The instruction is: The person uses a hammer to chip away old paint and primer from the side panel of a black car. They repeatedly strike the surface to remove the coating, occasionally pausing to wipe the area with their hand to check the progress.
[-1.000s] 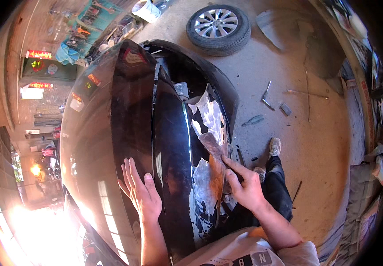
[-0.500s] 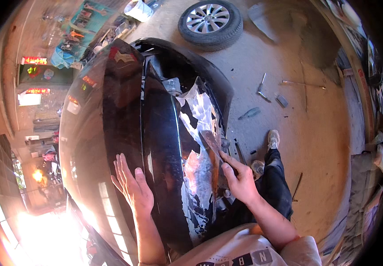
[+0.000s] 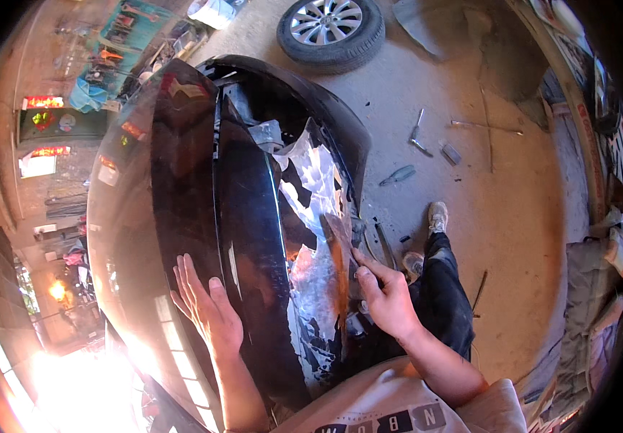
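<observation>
My left hand (image 3: pixel 209 305) lies flat on the dark, glossy bonnet (image 3: pixel 190 216) of a car, its fingers spread and nothing in them. In my right hand (image 3: pixel 387 297) is a scraper (image 3: pixel 336 234), gripped by its handle. The scraper's flat, brownish blade meets the fender (image 3: pixel 313 274), where dark paint has come off in ragged patches and bare silvery metal shows. A narrow dark strip of fender with its paint on runs between the bonnet gap and the bare area. My fingers hide most of the handle.
A wheel with its tyre (image 3: pixel 331 32) lies on the floor beyond the bumper. Several tools, including a wrench-like tool (image 3: pixel 418 133) and a grey-handled tool (image 3: pixel 398 175), lie right of the car. A teal tool board (image 3: pixel 134 32) stands far left. My shoe (image 3: pixel 437 216) is beside the fender.
The view has shifted slightly, so the car and floor items sit further left. The scraper stays against the bare patch in my right hand; my left hand still rests on the bonnet.
</observation>
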